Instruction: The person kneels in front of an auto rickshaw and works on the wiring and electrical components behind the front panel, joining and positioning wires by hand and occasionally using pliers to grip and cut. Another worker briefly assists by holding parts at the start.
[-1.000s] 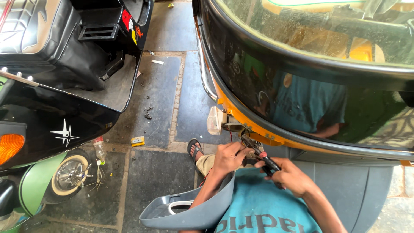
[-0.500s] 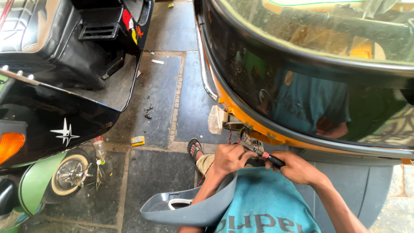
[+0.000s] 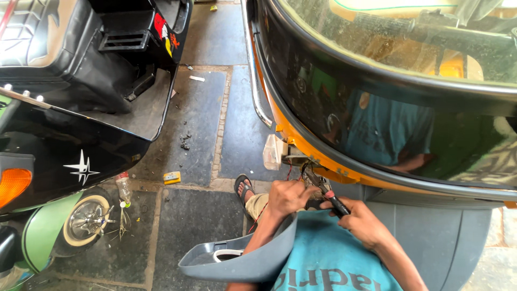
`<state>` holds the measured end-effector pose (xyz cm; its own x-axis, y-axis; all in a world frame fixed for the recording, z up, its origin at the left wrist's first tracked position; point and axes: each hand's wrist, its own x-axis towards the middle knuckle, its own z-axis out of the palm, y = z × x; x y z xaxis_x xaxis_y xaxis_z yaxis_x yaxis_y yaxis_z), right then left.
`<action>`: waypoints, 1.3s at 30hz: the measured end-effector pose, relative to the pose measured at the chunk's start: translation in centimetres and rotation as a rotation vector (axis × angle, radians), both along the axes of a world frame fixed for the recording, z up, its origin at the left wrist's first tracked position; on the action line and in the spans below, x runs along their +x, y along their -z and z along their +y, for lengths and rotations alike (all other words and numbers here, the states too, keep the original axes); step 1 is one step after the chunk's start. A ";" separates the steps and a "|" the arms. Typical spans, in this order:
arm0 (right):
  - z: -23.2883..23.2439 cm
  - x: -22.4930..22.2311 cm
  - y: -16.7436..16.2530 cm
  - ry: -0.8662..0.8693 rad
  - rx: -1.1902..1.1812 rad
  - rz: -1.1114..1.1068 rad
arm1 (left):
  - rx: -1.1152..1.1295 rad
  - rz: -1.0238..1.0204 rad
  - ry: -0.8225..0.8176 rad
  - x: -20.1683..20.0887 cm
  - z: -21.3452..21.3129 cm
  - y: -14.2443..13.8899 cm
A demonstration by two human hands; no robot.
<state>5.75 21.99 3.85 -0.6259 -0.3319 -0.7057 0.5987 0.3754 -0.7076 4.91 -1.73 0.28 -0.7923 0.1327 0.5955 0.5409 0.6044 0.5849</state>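
My right hand (image 3: 358, 222) grips a pair of pliers (image 3: 327, 192) with black and red handles, its jaws pointing up and left at a cluster of wires (image 3: 308, 171) under the yellow edge of a three-wheeler's front (image 3: 301, 141). My left hand (image 3: 288, 196) is closed around the wires just below the vehicle's body, touching the pliers. A grey plastic cover (image 3: 237, 258) rests on my lap below both hands. A clear lamp housing (image 3: 272, 152) hangs at the vehicle's edge just left of the wires.
A black scooter (image 3: 81, 108) with an orange indicator stands at the left, its wheel (image 3: 86, 220) near the floor tiles. My sandalled foot (image 3: 243, 188) rests on the stone floor. A small yellow object (image 3: 172, 177) and a plastic bottle (image 3: 124, 188) lie nearby. The windscreen (image 3: 398, 81) fills the upper right.
Both hands have shifted slightly up and closer together at the wires, and the pliers now sit more upright between them.
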 end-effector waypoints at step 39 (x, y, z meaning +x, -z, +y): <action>2.0 4.7 -2.2 0.103 0.158 0.166 | 1.125 -0.674 -0.299 6.8 2.2 2.9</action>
